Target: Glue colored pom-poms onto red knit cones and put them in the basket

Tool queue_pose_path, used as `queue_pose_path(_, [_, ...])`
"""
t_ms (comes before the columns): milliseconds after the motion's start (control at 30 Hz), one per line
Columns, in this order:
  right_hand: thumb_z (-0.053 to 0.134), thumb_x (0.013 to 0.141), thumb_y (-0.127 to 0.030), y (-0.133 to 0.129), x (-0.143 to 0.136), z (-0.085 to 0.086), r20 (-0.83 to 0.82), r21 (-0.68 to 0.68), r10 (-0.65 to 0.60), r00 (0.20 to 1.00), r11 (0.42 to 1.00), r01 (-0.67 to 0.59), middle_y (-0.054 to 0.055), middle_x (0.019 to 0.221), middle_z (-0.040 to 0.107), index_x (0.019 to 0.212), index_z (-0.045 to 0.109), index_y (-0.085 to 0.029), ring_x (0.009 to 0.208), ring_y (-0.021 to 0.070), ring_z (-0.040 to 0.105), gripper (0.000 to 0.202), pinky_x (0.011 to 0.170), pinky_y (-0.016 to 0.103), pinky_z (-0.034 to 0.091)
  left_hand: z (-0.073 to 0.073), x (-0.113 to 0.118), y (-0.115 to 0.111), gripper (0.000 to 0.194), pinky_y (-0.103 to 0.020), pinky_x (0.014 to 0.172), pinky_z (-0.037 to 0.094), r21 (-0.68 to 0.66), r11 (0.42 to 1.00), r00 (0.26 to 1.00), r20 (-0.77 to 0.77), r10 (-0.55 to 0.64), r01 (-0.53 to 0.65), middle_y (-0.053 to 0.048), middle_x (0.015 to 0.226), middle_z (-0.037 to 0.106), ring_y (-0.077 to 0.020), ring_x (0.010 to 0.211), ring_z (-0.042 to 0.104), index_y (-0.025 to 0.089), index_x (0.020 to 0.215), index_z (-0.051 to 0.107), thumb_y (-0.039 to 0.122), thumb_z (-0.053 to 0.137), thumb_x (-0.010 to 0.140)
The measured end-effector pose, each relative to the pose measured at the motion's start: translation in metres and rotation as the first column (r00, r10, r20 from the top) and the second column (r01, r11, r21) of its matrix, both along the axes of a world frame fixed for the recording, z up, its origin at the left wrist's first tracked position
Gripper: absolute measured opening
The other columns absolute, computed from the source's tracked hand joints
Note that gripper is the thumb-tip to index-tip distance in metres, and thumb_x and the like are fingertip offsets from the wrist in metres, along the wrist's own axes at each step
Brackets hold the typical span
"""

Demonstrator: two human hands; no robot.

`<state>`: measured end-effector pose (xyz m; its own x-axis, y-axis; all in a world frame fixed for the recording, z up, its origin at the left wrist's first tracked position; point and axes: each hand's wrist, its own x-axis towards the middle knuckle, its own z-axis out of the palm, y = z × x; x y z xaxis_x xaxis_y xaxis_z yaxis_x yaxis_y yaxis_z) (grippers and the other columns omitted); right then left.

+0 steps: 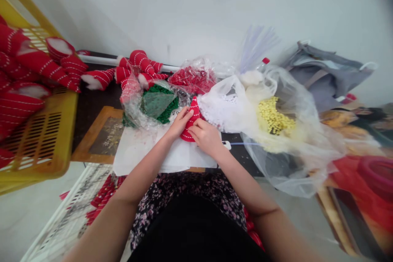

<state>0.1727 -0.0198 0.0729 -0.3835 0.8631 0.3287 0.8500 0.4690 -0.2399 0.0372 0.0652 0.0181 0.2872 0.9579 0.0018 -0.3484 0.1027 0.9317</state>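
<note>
Bright, even light; edges blurred, stretched

A yellow crate [58,131] of red striped pieces [37,65] stands far left, bagged green beads [158,104] centre, yellow beads [273,116] right, a grey bag [325,73] beyond.

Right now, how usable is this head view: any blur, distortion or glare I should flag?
Head view: both hands on the red striped piece are fairly sharp; the right edge smears badly around the grey bag; wide-lens bending curves the yellow crate; lighting is soft and even, with mild glare on the clear plastic bags.
</note>
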Motion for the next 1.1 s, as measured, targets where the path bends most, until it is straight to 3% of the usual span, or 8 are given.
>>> queue_pose_path(200, [0.055,0.106,-0.028,-0.005,0.02,0.007,-0.302,0.094,-0.051,0.952,0.992,0.083,0.009,0.097,0.073,0.106,0.08,-0.021,0.088,0.0218,0.07,0.026,0.081,0.034,0.058,0.003,0.002,-0.003,0.028,-0.027,0.082,0.049,-0.087,0.996,0.999,0.044,0.01,-0.006,0.001,0.083,0.068,-0.0187,0.083,0.064,0.024,0.084,0.068,0.046,0.085,0.082])
queue_pose_path(367, [0.061,0.096,-0.026,-0.002,0.037,0.0,-0.469,-0.094,-0.28,0.838,0.959,0.268,0.006,0.089,0.077,0.098,0.078,-0.021,0.069,0.0187,0.065,0.018,0.072,0.032,0.057,0.008,0.002,-0.004,0.029,-0.03,0.079,0.054,-0.233,0.972,0.991,0.134,0.014,0.017,0.0,0.087,0.073,-0.0197,0.079,0.07,0.024,0.095,0.069,0.044,0.085,0.08])
queue_pose_path(467, [0.064,0.092,-0.03,0.001,0.038,-0.009,-0.54,-0.206,-0.305,0.784,0.952,0.228,0.005,0.084,0.078,0.095,0.079,-0.021,0.066,0.0181,0.064,0.018,0.069,0.031,0.056,0.009,0.002,-0.002,0.034,-0.031,0.082,0.057,-0.297,0.955,0.982,0.177,0.061,-0.006,-0.001,0.093,0.077,-0.0213,0.086,0.074,0.024,0.105,0.071,0.041,0.086,0.079])
queue_pose_path(633, [0.066,0.09,-0.032,0.005,0.032,-0.015,-0.623,-0.237,-0.292,0.726,0.955,0.18,0.006,0.086,0.08,0.094,0.081,-0.02,0.067,0.0186,0.066,0.02,0.069,0.032,0.055,0.009,0.001,-0.001,0.032,-0.03,0.082,0.059,-0.311,0.95,0.973,0.22,0.076,-0.004,0.0,0.094,0.079,-0.0201,0.089,0.076,0.022,0.106,0.071,0.038,0.083,0.08])
queue_pose_path(833, [0.065,0.092,-0.028,0.007,0.025,-0.014,-0.581,-0.194,-0.247,0.775,0.967,0.163,0.006,0.091,0.082,0.094,0.082,-0.021,0.07,0.0187,0.067,0.019,0.071,0.032,0.056,0.009,0.001,0.0,0.032,-0.029,0.082,0.06,-0.311,0.95,0.974,0.215,0.076,-0.005,0.001,0.092,0.079,-0.0193,0.088,0.077,0.022,0.106,0.071,0.037,0.083,0.081])
queue_pose_path(967, [0.064,0.093,-0.028,0.012,0.042,-0.013,-0.565,-0.197,-0.279,0.777,0.959,0.201,0.007,0.096,0.083,0.099,0.082,-0.021,0.071,0.0194,0.07,0.02,0.071,0.032,0.057,0.01,0.001,0.0,0.037,-0.03,0.083,0.061,-0.339,0.941,0.975,0.204,0.083,-0.009,0.002,0.091,0.078,-0.0193,0.087,0.077,0.023,0.109,0.069,0.04,0.085,0.08])
queue_pose_path(1033, [0.061,0.095,-0.024,0.015,0.057,-0.011,-0.431,-0.255,-0.364,0.826,0.927,0.275,0.007,0.098,0.083,0.103,0.081,-0.02,0.076,0.0209,0.073,0.022,0.075,0.032,0.058,0.011,0.001,0.0,0.036,-0.03,0.082,0.061,-0.347,0.938,0.973,0.211,0.089,-0.01,0.002,0.091,0.078,-0.019,0.086,0.078,0.023,0.108,0.07,0.04,0.086,0.08])
queue_pose_path(1100, [0.059,0.097,-0.018,0.016,0.071,-0.01,-0.166,-0.32,-0.398,0.902,0.887,0.333,0.009,0.1,0.084,0.105,0.081,-0.019,0.086,0.0235,0.077,0.024,0.082,0.033,0.057,0.012,0.001,-0.001,0.033,-0.029,0.08,0.061,-0.349,0.937,0.971,0.224,0.086,-0.002,0.002,0.091,0.079,-0.0187,0.085,0.077,0.023,0.106,0.07,0.038,0.085,0.08])
